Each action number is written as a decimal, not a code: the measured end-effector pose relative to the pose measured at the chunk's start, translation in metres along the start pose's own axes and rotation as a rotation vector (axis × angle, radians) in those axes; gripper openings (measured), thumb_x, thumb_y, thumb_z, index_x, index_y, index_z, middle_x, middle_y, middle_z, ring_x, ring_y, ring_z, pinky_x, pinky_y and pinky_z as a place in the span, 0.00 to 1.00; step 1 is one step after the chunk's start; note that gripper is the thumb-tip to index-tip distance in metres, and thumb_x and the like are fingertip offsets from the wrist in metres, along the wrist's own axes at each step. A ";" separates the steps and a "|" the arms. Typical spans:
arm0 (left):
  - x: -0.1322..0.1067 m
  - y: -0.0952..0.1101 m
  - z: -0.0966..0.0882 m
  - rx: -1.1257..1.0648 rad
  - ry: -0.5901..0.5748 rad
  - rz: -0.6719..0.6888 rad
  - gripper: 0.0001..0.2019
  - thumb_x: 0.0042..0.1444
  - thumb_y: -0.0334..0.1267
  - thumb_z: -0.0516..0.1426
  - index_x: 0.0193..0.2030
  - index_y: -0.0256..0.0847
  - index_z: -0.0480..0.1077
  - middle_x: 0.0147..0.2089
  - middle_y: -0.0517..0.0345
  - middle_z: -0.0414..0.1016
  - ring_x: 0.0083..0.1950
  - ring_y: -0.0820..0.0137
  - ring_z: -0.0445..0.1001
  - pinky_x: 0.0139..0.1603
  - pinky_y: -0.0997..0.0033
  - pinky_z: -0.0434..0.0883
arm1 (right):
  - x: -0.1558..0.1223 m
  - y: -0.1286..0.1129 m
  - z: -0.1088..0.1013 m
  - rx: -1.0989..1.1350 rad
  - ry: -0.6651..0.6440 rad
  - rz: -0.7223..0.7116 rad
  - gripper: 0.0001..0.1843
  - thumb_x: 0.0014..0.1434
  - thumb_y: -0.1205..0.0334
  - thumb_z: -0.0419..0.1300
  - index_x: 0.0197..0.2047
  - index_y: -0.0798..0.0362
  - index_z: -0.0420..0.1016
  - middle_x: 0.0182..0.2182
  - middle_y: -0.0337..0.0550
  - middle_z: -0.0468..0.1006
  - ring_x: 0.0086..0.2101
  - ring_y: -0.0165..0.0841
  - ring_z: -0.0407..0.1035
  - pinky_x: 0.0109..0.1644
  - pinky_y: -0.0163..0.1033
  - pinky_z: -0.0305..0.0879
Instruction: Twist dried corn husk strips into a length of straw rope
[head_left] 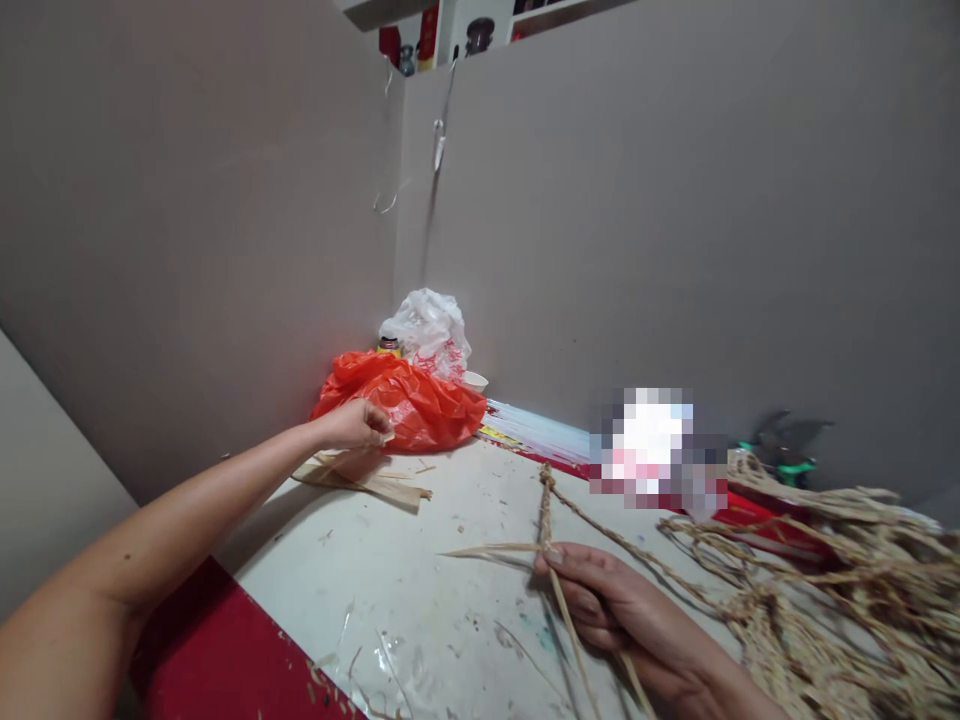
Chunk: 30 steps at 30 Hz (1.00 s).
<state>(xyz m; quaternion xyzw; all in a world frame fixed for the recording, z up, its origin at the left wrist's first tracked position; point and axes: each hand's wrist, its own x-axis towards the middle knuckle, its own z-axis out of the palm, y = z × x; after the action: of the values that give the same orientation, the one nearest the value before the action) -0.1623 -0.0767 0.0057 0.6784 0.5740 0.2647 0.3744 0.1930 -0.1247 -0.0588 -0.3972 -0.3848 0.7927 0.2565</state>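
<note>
My right hand (611, 610) pinches a braided straw cord (546, 515) between thumb and fingers. Loose strands (487, 550) stick out from it to the left, and others hang down below the fingers. Reaching out to the far left, my left hand (364, 425) is closed on the pale end of a dried leaf strip (386, 438), just in front of a red plastic bag (409, 400). Under that hand more dried leaf strips (382, 487) lie on the white tabletop (442, 610). Most of the left-hand fingers are hidden.
A heap of braided cord (840, 620) covers the right side, joined to the held braid. Green-handled scissors (796, 468) lie behind it. A white plastic bag (431, 330) and a jar (388, 346) stand in the corner. Grey partitions (637, 200) enclose the table.
</note>
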 end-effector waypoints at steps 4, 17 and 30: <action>-0.001 0.007 0.005 -0.187 -0.006 -0.086 0.07 0.40 0.34 0.61 0.29 0.34 0.73 0.22 0.59 0.72 0.24 0.75 0.67 0.28 0.75 0.62 | 0.001 0.000 -0.001 -0.003 -0.005 -0.001 0.17 0.46 0.55 0.69 0.31 0.61 0.74 0.13 0.26 0.51 0.14 0.15 0.38 0.16 0.26 0.30; -0.015 0.078 0.105 -0.501 -0.282 -0.109 0.18 0.44 0.46 0.62 0.37 0.33 0.75 0.18 0.67 0.59 0.18 0.82 0.50 0.18 0.78 0.47 | -0.006 -0.009 0.006 -0.008 -0.020 -0.055 0.13 0.48 0.58 0.66 0.31 0.60 0.72 0.13 0.26 0.53 0.14 0.17 0.38 0.16 0.26 0.29; -0.008 0.074 0.177 -0.663 -0.100 0.017 0.11 0.44 0.42 0.61 0.28 0.36 0.67 0.18 0.65 0.64 0.16 0.80 0.59 0.15 0.79 0.59 | -0.005 -0.009 0.002 0.027 -0.016 -0.107 0.15 0.47 0.57 0.68 0.31 0.60 0.72 0.11 0.26 0.56 0.13 0.16 0.39 0.15 0.27 0.30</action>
<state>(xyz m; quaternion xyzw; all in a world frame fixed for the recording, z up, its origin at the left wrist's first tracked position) 0.0187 -0.1256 -0.0363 0.5366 0.4317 0.4068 0.6002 0.1950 -0.1244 -0.0489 -0.3663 -0.3969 0.7859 0.3010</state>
